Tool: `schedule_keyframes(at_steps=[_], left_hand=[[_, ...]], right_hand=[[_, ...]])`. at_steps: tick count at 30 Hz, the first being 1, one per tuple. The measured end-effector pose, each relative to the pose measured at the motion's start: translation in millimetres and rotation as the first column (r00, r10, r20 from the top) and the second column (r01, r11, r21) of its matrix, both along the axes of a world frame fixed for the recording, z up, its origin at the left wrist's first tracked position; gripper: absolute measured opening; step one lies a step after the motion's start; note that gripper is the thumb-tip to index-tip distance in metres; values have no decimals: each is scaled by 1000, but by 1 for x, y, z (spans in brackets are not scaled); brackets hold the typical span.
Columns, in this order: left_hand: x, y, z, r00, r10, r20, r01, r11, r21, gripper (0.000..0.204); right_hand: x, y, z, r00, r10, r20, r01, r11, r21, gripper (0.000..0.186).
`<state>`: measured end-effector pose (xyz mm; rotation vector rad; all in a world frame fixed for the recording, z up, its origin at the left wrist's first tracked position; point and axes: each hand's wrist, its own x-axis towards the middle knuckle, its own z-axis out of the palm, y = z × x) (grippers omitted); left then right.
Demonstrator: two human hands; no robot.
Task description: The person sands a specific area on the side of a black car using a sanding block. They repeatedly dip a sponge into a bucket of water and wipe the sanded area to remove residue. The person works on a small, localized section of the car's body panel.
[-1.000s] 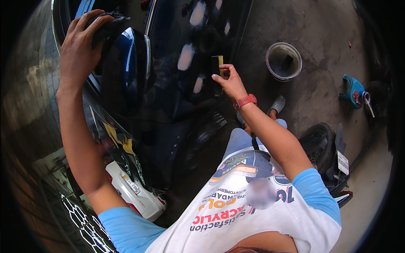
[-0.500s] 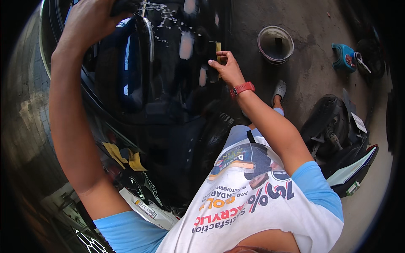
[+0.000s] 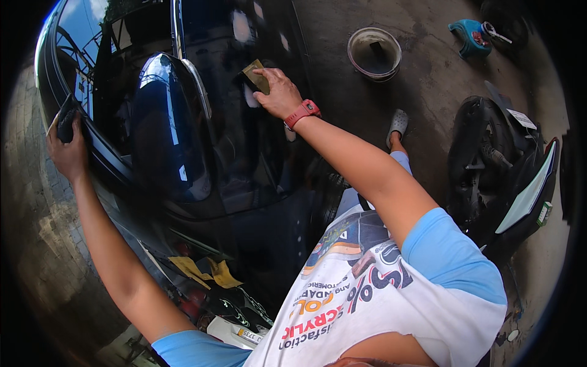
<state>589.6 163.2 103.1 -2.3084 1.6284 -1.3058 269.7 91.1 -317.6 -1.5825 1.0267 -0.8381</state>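
Grey concrete floor (image 3: 428,92) in daylight, round bucket (image 3: 373,54) just right of the right hand, teal tool (image 3: 468,33) beyond it, black scooter (image 3: 507,177) farther right (partly shadowed), paved ground (image 3: 43,232) below the left hand

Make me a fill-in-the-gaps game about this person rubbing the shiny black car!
1. The right hand presses a small tan pad against the black car, and on its wrist sits a ____ band.
2. The left hand grips something dark at the car's ____ edge.
3. The round bucket stands on the ____.

Missing words: red; left; floor
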Motion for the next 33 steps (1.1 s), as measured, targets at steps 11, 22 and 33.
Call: schedule_keyframes(at_steps=[11,22,33], left_hand=[[8,-1,-12,997,-70,-25,66,989,-131,55],[5,5,7,995,-89,54,92,993,-68,48],[6,12,-1,989,-149,-12,147,984,-98,49]], right_hand=[[7,24,-14,985,-110,134,116,992,-42,46],[29,-15,-18,979,-160,125,166,985,-41,49],[-1,72,5,987,-121,110,133,985,-106,40]])
